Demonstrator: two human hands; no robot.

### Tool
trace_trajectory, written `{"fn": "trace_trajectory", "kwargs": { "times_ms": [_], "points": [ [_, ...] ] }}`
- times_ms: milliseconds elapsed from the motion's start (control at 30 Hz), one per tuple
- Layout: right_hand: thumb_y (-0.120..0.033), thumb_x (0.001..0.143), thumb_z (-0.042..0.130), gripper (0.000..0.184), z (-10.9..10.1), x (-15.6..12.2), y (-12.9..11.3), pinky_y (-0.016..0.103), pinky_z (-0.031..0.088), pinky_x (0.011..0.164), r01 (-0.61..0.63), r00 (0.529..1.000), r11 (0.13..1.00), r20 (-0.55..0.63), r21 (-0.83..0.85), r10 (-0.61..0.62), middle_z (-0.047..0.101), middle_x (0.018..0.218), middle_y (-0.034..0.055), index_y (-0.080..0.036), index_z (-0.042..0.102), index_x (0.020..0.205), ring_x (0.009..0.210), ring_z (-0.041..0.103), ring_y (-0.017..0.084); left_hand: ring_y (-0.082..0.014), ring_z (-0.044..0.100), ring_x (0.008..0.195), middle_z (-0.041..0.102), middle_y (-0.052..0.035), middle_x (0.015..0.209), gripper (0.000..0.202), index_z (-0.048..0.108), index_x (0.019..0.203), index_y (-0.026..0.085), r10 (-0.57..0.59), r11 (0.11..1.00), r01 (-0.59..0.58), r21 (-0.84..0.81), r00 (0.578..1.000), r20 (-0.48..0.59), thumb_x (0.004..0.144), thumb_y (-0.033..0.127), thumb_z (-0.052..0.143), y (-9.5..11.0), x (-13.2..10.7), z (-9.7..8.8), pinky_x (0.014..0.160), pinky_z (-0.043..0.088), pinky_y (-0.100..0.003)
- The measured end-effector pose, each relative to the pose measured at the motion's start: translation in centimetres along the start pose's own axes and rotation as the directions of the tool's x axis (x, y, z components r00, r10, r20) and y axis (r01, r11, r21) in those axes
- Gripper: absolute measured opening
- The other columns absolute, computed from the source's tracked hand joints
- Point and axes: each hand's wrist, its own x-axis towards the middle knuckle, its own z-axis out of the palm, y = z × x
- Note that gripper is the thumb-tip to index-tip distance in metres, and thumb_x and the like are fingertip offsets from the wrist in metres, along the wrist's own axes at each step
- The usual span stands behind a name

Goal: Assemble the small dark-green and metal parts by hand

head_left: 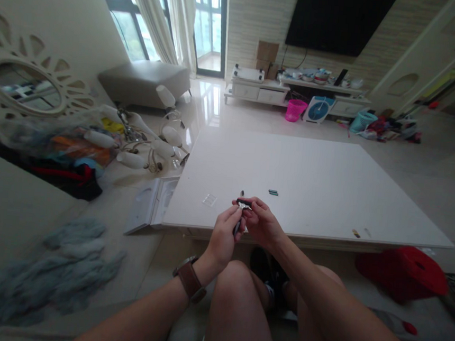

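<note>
Both hands meet over the near edge of the white table, around a small black-and-silver object whose exact kind I cannot make out. My left hand, with a brown watch strap at the wrist, is closed around its lower dark part. The fingers of my right hand pinch its upper right end. Just beyond the hands lies a tiny dark piece. Two slim dark-green cylinders, which look like batteries, rest side by side to the right. On the left is a clear plastic tray.
The white table spans the front. Small dark and yellowish scraps lie near its right edge. A lamp with several white shades and an open white box are at left. A red stool-like object stands at right.
</note>
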Motion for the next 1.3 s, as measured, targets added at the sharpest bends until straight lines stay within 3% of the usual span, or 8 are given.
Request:
{"fn": "trace_trajectory", "kwargs": {
  "times_ms": [233,433,567,767,933,1300],
  "points": [
    [-0.040,0.070,0.089,0.029,-0.4,0.1,-0.1,0.023,0.056,0.069,0.017,0.999,1.000,0.041,0.007,-0.017,0.079,0.095,0.0067,-0.020,0.078,0.087,0.081,0.069,0.014,-0.0061,0.032,0.044,0.043,0.0062,0.056,0.046,0.047,0.070,0.019,0.008,1.000,-0.008,0.004,0.999,0.043,0.083,0.060,0.063,0.2,-0.1,0.2,0.041,0.022,-0.021],
    [-0.040,0.070,0.089,0.028,-0.5,0.1,-0.2,0.023,0.055,0.082,0.017,0.998,1.000,0.062,0.000,-0.016,0.075,0.076,0.0003,-0.022,0.078,0.088,0.085,0.071,0.014,-0.0067,0.030,0.046,0.039,0.0070,0.056,0.050,0.045,0.071,0.020,0.034,0.999,-0.037,0.037,0.997,0.067,0.084,0.065,0.060,0.0,-0.2,0.2,0.042,0.022,-0.022],
    [-0.039,0.069,0.090,0.028,-0.6,0.1,-0.2,0.024,0.054,0.088,0.020,0.997,1.000,0.068,0.006,-0.020,0.076,0.082,0.0014,-0.021,0.078,0.087,0.091,0.072,0.015,-0.0074,0.030,0.048,0.038,0.0068,0.057,0.051,0.045,0.072,0.020,0.046,0.998,-0.050,0.048,0.996,0.071,0.086,0.067,0.058,-0.3,-0.3,0.3,0.044,0.023,-0.022],
    [-0.039,0.068,0.090,0.029,-1.0,0.2,-0.2,0.024,0.054,0.090,0.032,0.997,0.999,0.075,-0.002,-0.032,0.077,0.088,0.0024,-0.021,0.078,0.087,0.095,0.072,0.016,-0.0087,0.031,0.051,0.038,0.0065,0.059,0.046,0.046,0.076,0.020,0.066,0.993,-0.075,0.095,0.993,0.096,0.090,0.063,0.054,-0.7,-0.2,0.2,0.047,0.027,-0.022],
    [-0.033,0.068,0.090,0.022,-0.9,0.1,-0.4,0.027,0.054,0.092,0.040,0.997,0.999,0.060,0.014,-0.041,0.077,0.105,0.0018,-0.022,0.073,0.074,0.100,0.071,0.016,-0.0098,0.032,0.054,0.038,0.0062,0.062,0.045,0.049,0.082,0.019,0.085,0.986,-0.098,0.132,0.991,0.102,0.090,0.064,0.053,-0.8,-0.2,0.2,0.050,0.030,-0.023],
    [-0.035,0.068,0.091,0.024,-0.6,-0.2,-0.7,0.022,0.056,0.085,-0.014,0.995,0.998,0.096,0.067,0.007,0.078,0.101,-0.0010,-0.023,0.070,0.073,0.095,0.071,0.014,-0.0100,0.033,0.055,0.038,0.0059,0.063,0.031,0.055,0.094,0.017,0.107,0.963,-0.138,0.233,0.984,0.144,0.096,0.048,0.050,-0.9,-0.5,-0.1,0.052,0.030,-0.023]
  ]
}}
